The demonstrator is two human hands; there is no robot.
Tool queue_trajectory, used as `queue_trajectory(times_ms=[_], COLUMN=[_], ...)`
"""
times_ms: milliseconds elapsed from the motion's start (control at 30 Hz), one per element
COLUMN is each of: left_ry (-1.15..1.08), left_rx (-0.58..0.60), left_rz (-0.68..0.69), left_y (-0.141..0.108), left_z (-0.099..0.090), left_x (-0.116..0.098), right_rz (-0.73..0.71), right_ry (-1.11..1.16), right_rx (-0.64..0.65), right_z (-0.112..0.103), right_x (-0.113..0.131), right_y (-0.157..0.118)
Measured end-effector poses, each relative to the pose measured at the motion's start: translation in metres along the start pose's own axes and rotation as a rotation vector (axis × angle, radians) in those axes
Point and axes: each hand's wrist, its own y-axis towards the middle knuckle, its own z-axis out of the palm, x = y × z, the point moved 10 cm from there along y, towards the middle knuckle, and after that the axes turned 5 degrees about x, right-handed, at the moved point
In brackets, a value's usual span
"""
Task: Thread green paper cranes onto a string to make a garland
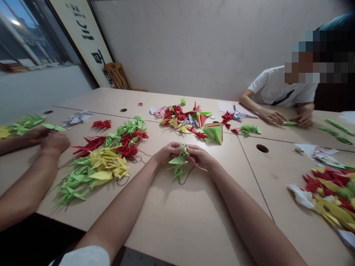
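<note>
Fingers [192, 149] of both hands [169, 153] [202, 157] pinch green folded paper [178, 160]; black characters [97, 57] mark a panel [88, 50]

The light is dim but even, cool and greyish on the wall [183, 48] and warmer on the table [172, 229]. The window [23, 37] shows dusky blue, with one small white glare near its top. Soft, blurry-edged shadows lie on the table below the left hand [169, 153] and right hand [202, 156]; under its near edge everything sinks to black. Focus is fair around the green cranes [178, 162] mid-frame, softer on the pile [334, 195] at far right. Wide-angle stretch slants the panel [85, 44], the top right corner darkens, and coarse mosaic squares (blocky, clearly added) cover a person's [288, 90] head.
</note>
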Motion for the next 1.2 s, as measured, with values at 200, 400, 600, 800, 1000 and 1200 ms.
queue_trajectory(times_ms=[200, 400, 600, 800, 1000, 1200], left_ry=[0.026, 0.202, 0.423, 0.498, 0.534, 0.530], left_rx=[0.005, -0.115, -0.188, -0.189, -0.163, -0.182], left_rz=[-0.007, 0.147, 0.164, 0.142, 0.130, 0.125], left_y=[0.000, 0.000, -0.003, -0.003, -0.002, -0.003], left_z=[0.005, -0.002, -0.009, -0.012, -0.010, -0.012], left_x=[-0.001, -0.017, -0.024, -0.024, -0.023, -0.023], right_rz=[0.029, -0.129, -0.155, -0.141, -0.115, -0.116], right_ry=[0.014, -0.154, -0.379, -0.362, -0.360, -0.353], right_rx=[0.029, -0.134, -0.189, -0.209, -0.229, -0.234], right_z=[-0.001, -0.019, -0.024, -0.027, -0.029, -0.030], right_x=[-0.003, 0.009, 0.015, 0.013, 0.009, 0.008], right_y=[-0.001, 0.003, 0.001, 0.000, 0.000, 0.001])
